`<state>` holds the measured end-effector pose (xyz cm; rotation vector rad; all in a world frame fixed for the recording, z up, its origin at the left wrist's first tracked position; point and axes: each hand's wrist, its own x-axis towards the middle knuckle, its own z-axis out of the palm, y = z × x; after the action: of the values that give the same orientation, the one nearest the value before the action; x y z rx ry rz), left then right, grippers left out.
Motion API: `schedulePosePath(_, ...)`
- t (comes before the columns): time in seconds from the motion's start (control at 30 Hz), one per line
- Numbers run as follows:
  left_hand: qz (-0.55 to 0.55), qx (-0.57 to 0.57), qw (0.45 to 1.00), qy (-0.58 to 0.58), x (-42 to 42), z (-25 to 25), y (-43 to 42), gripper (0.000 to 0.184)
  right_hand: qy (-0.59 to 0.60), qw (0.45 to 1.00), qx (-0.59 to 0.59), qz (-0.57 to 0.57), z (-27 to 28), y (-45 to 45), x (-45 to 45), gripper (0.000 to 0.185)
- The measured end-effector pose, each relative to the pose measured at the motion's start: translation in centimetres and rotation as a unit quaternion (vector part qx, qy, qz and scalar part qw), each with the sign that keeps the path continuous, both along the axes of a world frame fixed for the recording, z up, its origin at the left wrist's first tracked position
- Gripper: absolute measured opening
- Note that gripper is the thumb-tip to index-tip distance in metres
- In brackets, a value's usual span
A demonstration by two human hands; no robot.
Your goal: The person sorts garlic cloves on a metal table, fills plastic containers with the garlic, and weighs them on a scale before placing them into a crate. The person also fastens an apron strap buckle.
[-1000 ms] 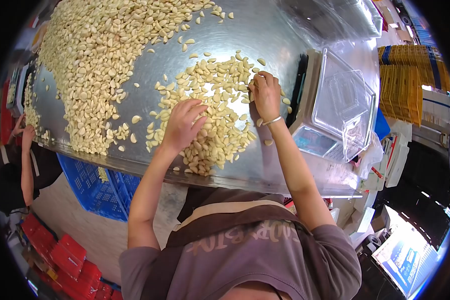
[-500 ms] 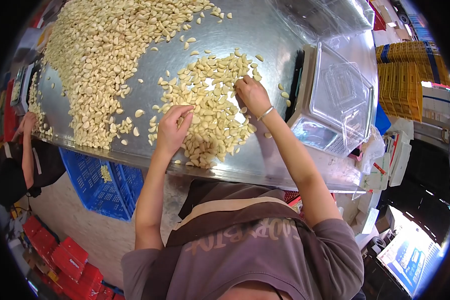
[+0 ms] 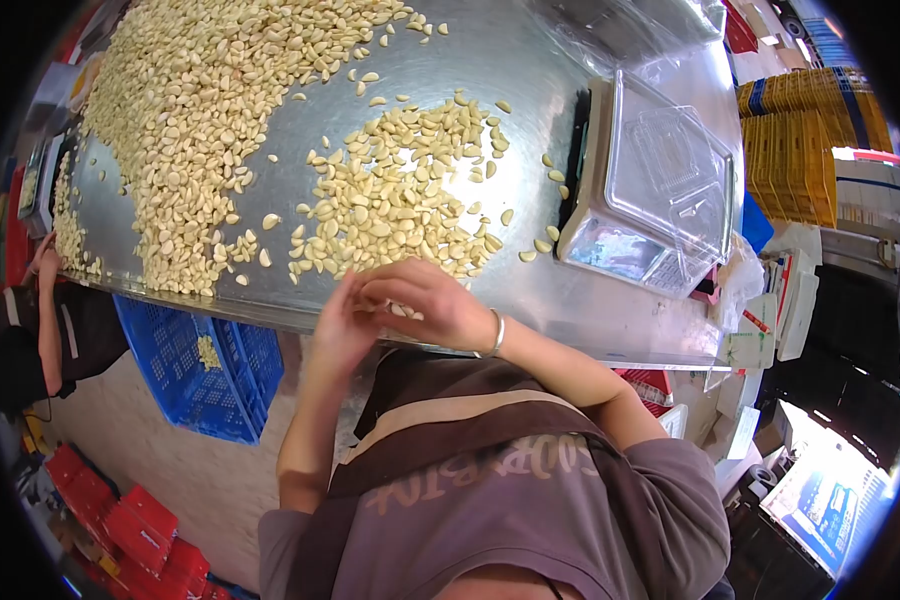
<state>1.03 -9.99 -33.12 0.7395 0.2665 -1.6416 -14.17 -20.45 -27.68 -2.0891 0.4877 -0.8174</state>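
Peeled garlic cloves (image 3: 400, 190) lie spread on the metal table (image 3: 500, 60), beside a much larger heap of cloves (image 3: 190, 110) at the upper left. Both my hands meet at the near edge of the smaller spread. My right hand (image 3: 425, 300), with a bracelet on its wrist, is curled palm-inward, and a few cloves show within its fingers. Against it, my left hand (image 3: 345, 320) is blurred, its fingers partly hidden behind the right one; what it holds, if anything, cannot be made out.
A scale (image 3: 620, 250) with a clear plastic tray (image 3: 670, 160) stands at the right. Below the table edge is a blue crate (image 3: 200, 370). A co-worker's hands (image 3: 46, 262) are at the far left. Yellow crates (image 3: 790, 165) stack at the right, red crates (image 3: 140, 530) lower left.
My right hand has moved left and toward my body, and my left hand has drawn back to meet it. The two hands were apart over the cloves before.
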Motion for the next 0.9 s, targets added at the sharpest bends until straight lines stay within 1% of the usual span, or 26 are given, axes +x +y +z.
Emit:
schedulePosePath(0.07,0.037,-0.046,0.995,0.075,2.3,-0.2,2.1,0.03,-0.031,0.997,0.013,-0.074,-2.3,-0.6,-1.0,0.015)
schedulePosePath(0.1,0.056,-0.069,0.99,0.112,3.1,-0.3,2.9,0.029,0.091,0.985,0.064,-0.134,-3.1,-1.4,-2.0,0.017)
schedulePosePath(0.17,0.088,-0.057,0.991,0.089,4.1,0.0,3.8,0.028,0.22,0.958,0.049,-0.177,-4.9,-2.9,-3.0,0.023)
schedulePosePath(0.27,0.105,-0.022,0.991,0.082,3.8,0.7,4.0,0.029,0.272,0.946,-0.027,-0.175,-7.7,-3.3,-3.0,0.029)
schedulePosePath(0.47,0.067,-0.001,0.994,0.089,0.9,0.7,3.3,0.028,0.281,0.929,0.163,-0.177,-7.9,-4.0,-2.7,0.024)
schedulePosePath(0.57,0.041,0.001,0.996,0.082,-0.3,0.5,3.4,0.026,0.284,0.921,0.203,-0.174,-7.5,-4.6,-2.9,0.02)
schedulePosePath(0.67,0.02,0.008,0.997,0.072,-1.1,0.2,3.5,0.023,0.298,0.94,0.018,-0.164,-8.7,-4.4,-2.6,0.017)
schedulePosePath(0.77,0.01,0.002,0.997,0.08,-1.4,-0.2,3.6,0.024,0.269,0.946,0.012,-0.178,-8.8,-4.1,-2.7,0.016)
schedulePosePath(0.8,0.002,-0.048,0.994,0.096,-1.1,-1.4,4.0,0.027,0.256,0.948,0.05,-0.18,-7.8,-4.0,-2.8,0.018)
schedulePosePath(0.9,0.014,0.035,0.999,0.031,-2.3,1.5,2.6,0.034,0.181,0.96,0.154,-0.151,-4.1,-1.9,-2.1,0.018)
